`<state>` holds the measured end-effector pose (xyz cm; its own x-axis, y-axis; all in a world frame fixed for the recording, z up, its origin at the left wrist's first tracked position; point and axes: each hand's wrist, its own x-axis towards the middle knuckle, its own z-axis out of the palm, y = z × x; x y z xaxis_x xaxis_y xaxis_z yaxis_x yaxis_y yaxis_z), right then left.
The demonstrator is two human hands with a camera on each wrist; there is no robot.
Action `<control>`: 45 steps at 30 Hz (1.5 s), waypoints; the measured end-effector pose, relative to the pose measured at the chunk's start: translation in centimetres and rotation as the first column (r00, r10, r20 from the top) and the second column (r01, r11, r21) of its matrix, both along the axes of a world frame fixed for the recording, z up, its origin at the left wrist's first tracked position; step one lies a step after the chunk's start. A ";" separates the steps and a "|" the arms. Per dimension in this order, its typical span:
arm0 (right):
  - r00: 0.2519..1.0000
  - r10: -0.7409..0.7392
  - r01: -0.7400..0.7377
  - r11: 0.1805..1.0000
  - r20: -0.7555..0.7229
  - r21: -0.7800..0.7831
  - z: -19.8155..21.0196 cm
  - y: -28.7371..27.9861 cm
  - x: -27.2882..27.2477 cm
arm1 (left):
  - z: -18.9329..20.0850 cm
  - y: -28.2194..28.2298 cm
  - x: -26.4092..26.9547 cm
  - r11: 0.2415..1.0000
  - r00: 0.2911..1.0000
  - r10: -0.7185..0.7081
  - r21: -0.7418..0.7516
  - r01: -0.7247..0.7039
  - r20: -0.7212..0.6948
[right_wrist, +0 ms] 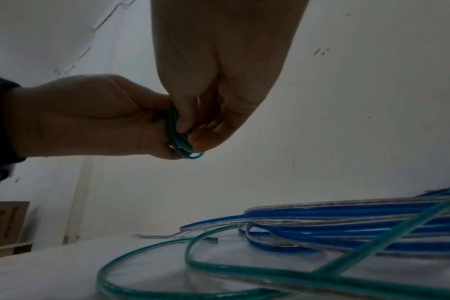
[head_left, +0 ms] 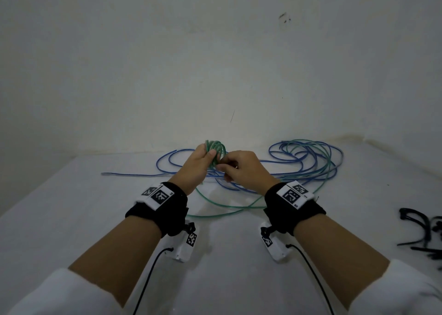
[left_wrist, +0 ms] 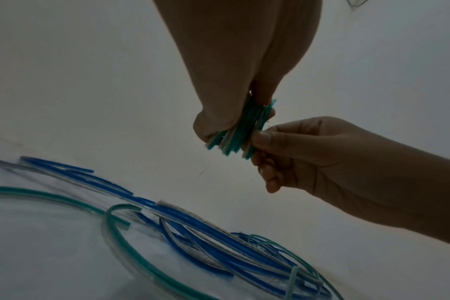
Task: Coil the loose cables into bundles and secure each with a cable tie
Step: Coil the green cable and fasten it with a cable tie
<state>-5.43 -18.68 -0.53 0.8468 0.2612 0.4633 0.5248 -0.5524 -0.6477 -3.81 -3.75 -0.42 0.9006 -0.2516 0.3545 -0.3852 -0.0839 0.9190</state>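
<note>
My left hand (head_left: 202,160) grips a small coil of green cable (head_left: 216,148) held up above the table; the same coil (left_wrist: 240,130) shows fanned between its fingers in the left wrist view. My right hand (head_left: 235,167) pinches a strand of the green cable at the coil's lower edge (right_wrist: 183,142), touching the left hand. The rest of the green cable (head_left: 220,213) trails loose across the table towards me. A blue cable (head_left: 308,161) lies in loose loops behind and to the right. Black cable ties (head_left: 421,233) lie at the right edge.
The white table (head_left: 71,219) ends at a white wall (head_left: 215,63) just behind the cables. Blue cable strands (head_left: 134,174) run out to the left. A cardboard box (right_wrist: 5,221) stands beyond the table's left side in the right wrist view.
</note>
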 end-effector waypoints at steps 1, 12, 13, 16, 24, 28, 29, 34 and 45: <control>1.000 -0.009 0.008 0.998 0.005 0.060 0.0 -0.2 0.0 | 0.1 0.0 0.0 1.000 1.000 0.015 0.027 -0.016 0.027; 0.989 0.145 -0.145 0.986 0.004 -0.081 1.6 -2.1 1.2 | 0.5 0.0 -0.3 0.960 0.986 -0.163 0.235 0.151 0.032; 0.993 0.121 -0.119 0.987 0.014 -0.106 1.6 -2.2 1.3 | 0.5 0.0 -0.3 0.957 0.987 -0.154 0.254 0.140 0.037; 0.993 0.113 -0.109 0.989 0.037 -0.103 1.3 -2.6 1.4 | 0.5 -0.1 -0.5 0.955 0.991 -0.128 0.277 0.110 0.049; 0.978 0.145 -0.129 0.986 -0.151 0.109 1.0 -3.2 0.7 | 0.6 -0.9 -0.8 0.975 0.996 -0.087 0.203 0.086 -0.001; 0.951 0.200 -0.147 0.964 -0.237 0.221 1.2 -3.7 0.2 | 0.8 -1.4 -1.0 0.975 0.993 -0.114 0.191 0.112 -0.003; 0.948 0.201 -0.147 0.964 -0.247 0.220 1.3 -3.9 0.2 | 0.8 -1.6 -1.1 0.974 0.992 -0.126 0.190 0.125 -0.006; 0.958 0.158 -0.104 0.969 -0.241 0.224 1.2 -4.6 0.0 | 0.9 -2.0 -0.9 0.961 0.987 -0.154 0.226 0.158 -0.034; 0.976 0.086 -0.049 0.982 -0.200 0.180 1.5 -7.2 -0.7 | 0.7 -3.9 -0.9 0.891 0.975 -0.222 0.409 0.200 0.006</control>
<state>-6.16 -25.88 1.01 0.9118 0.2524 0.3238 0.4021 -0.3901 -0.8283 -4.72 -7.67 0.31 0.7939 -0.5645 0.2258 -0.4803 -0.3545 0.8022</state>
